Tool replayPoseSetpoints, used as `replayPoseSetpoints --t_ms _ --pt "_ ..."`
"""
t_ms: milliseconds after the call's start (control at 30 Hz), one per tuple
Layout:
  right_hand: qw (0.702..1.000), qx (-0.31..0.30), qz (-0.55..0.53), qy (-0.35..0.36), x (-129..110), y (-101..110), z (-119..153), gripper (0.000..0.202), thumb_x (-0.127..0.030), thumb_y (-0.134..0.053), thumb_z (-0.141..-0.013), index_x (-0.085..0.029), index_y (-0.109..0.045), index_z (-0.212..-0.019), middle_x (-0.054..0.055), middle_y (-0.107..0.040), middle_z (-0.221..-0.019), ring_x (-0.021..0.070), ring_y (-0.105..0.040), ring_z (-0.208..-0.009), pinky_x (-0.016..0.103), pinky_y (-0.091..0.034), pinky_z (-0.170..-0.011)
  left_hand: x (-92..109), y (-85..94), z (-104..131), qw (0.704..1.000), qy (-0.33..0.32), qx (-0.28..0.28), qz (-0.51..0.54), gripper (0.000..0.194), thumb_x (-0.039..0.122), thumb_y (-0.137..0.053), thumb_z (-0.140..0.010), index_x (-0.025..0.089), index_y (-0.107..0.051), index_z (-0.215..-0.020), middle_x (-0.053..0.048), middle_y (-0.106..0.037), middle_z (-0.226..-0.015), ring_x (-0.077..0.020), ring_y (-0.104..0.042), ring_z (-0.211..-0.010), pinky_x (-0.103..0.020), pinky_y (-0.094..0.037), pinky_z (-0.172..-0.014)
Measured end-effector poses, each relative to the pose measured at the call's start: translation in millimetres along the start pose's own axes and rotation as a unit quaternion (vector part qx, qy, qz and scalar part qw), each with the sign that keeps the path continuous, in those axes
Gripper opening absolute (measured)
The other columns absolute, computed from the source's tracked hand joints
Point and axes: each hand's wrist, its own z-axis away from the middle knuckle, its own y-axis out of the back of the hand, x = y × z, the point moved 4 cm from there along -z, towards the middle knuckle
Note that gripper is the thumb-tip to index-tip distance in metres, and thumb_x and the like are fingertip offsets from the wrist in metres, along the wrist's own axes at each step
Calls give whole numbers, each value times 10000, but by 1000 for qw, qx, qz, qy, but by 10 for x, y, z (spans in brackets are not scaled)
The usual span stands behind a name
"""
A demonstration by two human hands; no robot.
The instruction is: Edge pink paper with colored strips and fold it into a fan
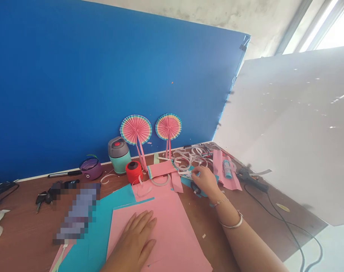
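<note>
On pink sheet [160,230], L hand [134,236] flat, empty; R hand [205,180] half-curled amid scraps, grip unclear; red spool [133,172] nearby.

Bare forearms; beaded bracelet [221,202] and smooth silvery bangle [236,223] on right wrist.

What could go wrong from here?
The right hand, close to the white rings, might knock them about. The pleated fans propped at the blue board could topple if bumped. The left hand, flat on the pink sheet, might crease it if it slides.
</note>
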Motion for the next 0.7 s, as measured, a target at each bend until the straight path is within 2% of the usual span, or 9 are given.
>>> replayPoseSetpoints --t_ms 67,167,233,467,700 --pt "998 -41 40 1 -9 -31 18 150 -159 -517 -730 -171 -667 -718 64 -660 -837 211 -561 -869 262 -376 -686 1 7 -1 1000 0 -1 1 477 330 -430 -921 319 -370 -1394 -16 -442 -1424 -241 -462 -1263 -459 -409 -1038" --pt "993 -70 90 -5 -18 -95 35 130 -175 -556 -741 -172 -682 -773 85 -658 -901 235 -555 -930 274 -366 -705 15 33 -9 1000 -3 -1 -1 496 332 -429 -921 318 -343 -1408 -19 -473 -1403 -241 -475 -1251 -460 -412 -1035" --pt "992 -71 105 -15 -9 -134 29 136 -189 -568 -753 -171 -687 -816 95 -656 -938 247 -555 -954 285 -366 -729 29 55 -14 1000 -2 0 -5 491 332 -431 -920 324 -348 -1404 -19 -499 -1382 -241 -487 -1239 -470 -417 -1029" --pt "992 -67 108 -29 15 -190 -5 140 -187 -554 -758 -164 -687 -796 107 -667 -941 260 -571 -942 299 -371 -725 75 117 -14 1000 19 1 13 375 315 -465 -903 316 -520 -1274 -35 -548 -1327 -252 -519 -1194 -496 -411 -1028" --pt "993 -62 95 -41 39 -236 -15 172 -137 -504 -761 -174 -672 -775 90 -680 -856 235 -598 -843 274 -350 -623 74 111 -8 999 33 -1 28 375 319 -468 -900 322 -522 -1270 -34 -539 -1337 -265 -507 -1204 -504 -417 -1021"
